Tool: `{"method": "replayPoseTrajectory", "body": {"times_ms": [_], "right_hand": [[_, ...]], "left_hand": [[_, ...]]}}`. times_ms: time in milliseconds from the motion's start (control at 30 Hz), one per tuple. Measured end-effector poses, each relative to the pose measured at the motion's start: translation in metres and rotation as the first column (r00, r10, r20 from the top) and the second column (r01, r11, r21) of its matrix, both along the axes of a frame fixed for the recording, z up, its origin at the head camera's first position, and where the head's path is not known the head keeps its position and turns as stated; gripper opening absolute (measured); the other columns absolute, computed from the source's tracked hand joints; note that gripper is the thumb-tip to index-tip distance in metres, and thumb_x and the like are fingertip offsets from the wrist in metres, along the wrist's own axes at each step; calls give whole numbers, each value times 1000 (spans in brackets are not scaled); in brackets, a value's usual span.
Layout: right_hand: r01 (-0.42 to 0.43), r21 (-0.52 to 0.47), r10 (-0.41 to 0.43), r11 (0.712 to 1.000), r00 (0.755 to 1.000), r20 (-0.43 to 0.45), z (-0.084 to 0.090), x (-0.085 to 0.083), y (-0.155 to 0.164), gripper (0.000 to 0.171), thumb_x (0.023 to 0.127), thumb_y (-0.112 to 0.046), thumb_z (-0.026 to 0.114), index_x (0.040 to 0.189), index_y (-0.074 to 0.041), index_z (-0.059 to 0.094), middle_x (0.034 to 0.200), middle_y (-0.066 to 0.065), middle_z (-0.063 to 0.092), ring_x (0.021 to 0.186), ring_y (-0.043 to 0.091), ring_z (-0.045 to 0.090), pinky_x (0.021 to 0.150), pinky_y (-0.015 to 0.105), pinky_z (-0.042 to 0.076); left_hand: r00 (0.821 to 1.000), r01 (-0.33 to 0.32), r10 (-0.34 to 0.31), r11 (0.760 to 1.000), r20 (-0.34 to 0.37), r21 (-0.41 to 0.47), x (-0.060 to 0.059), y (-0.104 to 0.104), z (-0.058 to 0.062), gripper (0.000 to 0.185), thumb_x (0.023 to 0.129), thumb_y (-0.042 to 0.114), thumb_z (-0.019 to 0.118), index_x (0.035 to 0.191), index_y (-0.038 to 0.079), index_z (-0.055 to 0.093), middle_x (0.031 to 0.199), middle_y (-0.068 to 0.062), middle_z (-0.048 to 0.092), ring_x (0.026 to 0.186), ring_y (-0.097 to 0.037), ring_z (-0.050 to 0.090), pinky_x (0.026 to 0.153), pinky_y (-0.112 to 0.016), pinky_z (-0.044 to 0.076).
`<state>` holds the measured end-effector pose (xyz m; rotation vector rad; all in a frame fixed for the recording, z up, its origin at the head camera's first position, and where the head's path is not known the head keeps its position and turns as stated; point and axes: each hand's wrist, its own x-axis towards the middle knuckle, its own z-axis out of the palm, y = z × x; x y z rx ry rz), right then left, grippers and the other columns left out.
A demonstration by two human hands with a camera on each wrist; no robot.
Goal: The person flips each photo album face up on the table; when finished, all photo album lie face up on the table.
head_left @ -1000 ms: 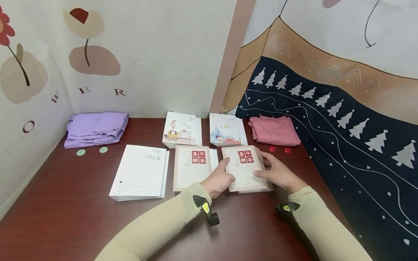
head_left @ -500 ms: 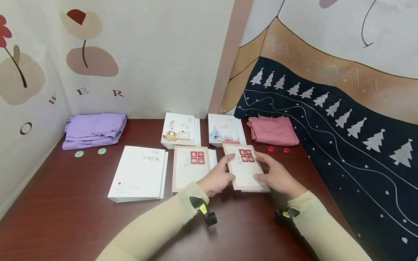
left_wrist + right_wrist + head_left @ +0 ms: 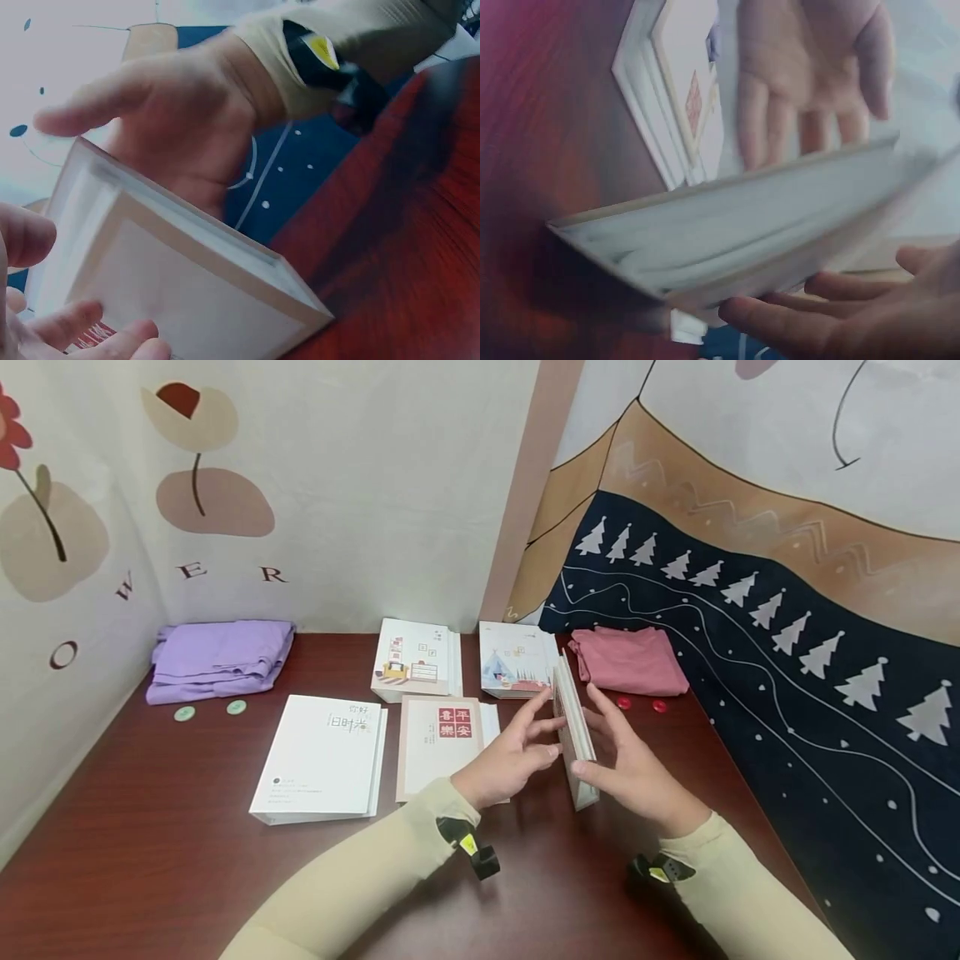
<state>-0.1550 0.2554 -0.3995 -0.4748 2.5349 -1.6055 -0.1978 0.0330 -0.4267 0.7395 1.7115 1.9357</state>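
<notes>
Beige-edged and stood up on its edge, the book [image 3: 575, 732] sits right of centre in the head view, held between both hands above the dark red table [image 3: 150, 860]. The left hand [image 3: 510, 760] presses its straight fingers against the book's left face, and the right hand [image 3: 633, 768] presses its flat fingers against the right face, so the two palms face each other with the book clamped between them. In the left wrist view the book [image 3: 187, 285] fills the lower left, with the right hand [image 3: 172, 112] behind it in the upper half. The right wrist view is blurred, but the book [image 3: 735, 232] seems to show its page edges across the middle, with the left hand [image 3: 810, 75] at the top. Just left of the hands lies a matching book with red squares [image 3: 442, 743] flat on the table, and further left a white book [image 3: 322, 756]. Two picture books [image 3: 416, 656] [image 3: 517, 656] lie behind these, near the wall. A folded purple cloth [image 3: 217, 656] lies at the far left with two green discs [image 3: 210, 710] in front of it. A folded pink cloth [image 3: 630, 660] lies right of the picture books, with two red discs [image 3: 641, 702] just before it.
</notes>
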Motion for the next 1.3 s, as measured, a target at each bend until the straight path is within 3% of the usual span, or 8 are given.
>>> {"method": "replayPoseTrajectory", "body": {"times_ms": [200, 367, 467, 700, 800, 933, 1167, 1300], "right_hand": [[251, 218, -234, 943, 967, -99, 9, 5, -8, 92, 91, -5, 77, 167, -29, 31, 155, 26, 48, 119, 48, 62, 82, 57, 63], [378, 323, -355, 868, 926, -130, 9, 2, 4, 65, 92, -6, 74, 153, -12, 54, 144, 29, 57, 106, 42, 63, 80, 49, 64], [361, 346, -367, 866, 929, -50, 0, -3, 18, 58, 93, -7, 74, 149, -6, 58, 141, 29, 57, 100, 37, 63, 76, 40, 62], [198, 293, -276, 935, 927, 254, -22, -21, 49, 62, 95, -10, 75, 153, -8, 55, 147, 29, 47, 96, 29, 65, 74, 36, 61], [121, 304, -222, 945, 919, 325, -27, -25, 54, 66, 94, -13, 76, 156, -13, 52, 150, 28, 43, 108, 33, 60, 81, 39, 60], [73, 371, -200, 926, 928, 316, -33, -29, 50, 70, 93, -17, 78, 157, -15, 51, 154, 28, 44, 125, 40, 52, 95, 48, 56], [73, 480, -190, 874, 961, 199, -33, -31, 40, 66, 91, -24, 80, 150, -6, 58, 150, 29, 53, 129, 43, 51, 108, 61, 47], [84, 487, -199, 869, 961, 190, -32, -34, 40, 66, 93, -29, 78, 151, -4, 57, 150, 29, 54, 127, 44, 55, 105, 58, 51]], "left_hand": [[998, 56, -56, 986, 6, -156, 1, 6, -13, 79, 108, 9, 53, 171, 21, 8, 160, -17, 50, 148, -37, 47, 117, -52, 44], [998, -31, 45, 962, 45, -273, 1, 11, -25, 79, 104, 10, 57, 170, 14, 14, 155, -25, 50, 145, -36, 49, 117, -53, 44], [992, -88, 111, 946, 55, -313, 1, 12, -29, 79, 102, 10, 60, 169, 9, 17, 154, -30, 48, 144, -39, 49, 118, -53, 43], [973, -170, 214, 921, 90, -351, -2, 10, -29, 77, 102, 11, 59, 168, 6, 20, 160, -28, 42, 144, -36, 49, 116, -46, 45], [963, -177, 237, 918, 132, -356, -3, 8, -29, 76, 102, 11, 59, 168, 6, 20, 155, -26, 48, 119, -31, 65, 85, -36, 56], [961, -168, 235, 917, 148, -363, -3, 4, -31, 77, 102, 12, 60, 167, 4, 21, 147, -24, 56, 91, -20, 64, 60, -28, 45], [970, -140, 200, 923, 138, -358, 2, -6, -32, 78, 100, 16, 64, 166, 1, 24, 130, -20, 63, 86, -20, 61, 66, -32, 50], [981, -172, 194, 900, 14, -401, 5, -28, -22, 77, 102, 20, 65, 166, 6, 26, 150, -24, 55, 124, -33, 63, 99, -47, 56]]}}
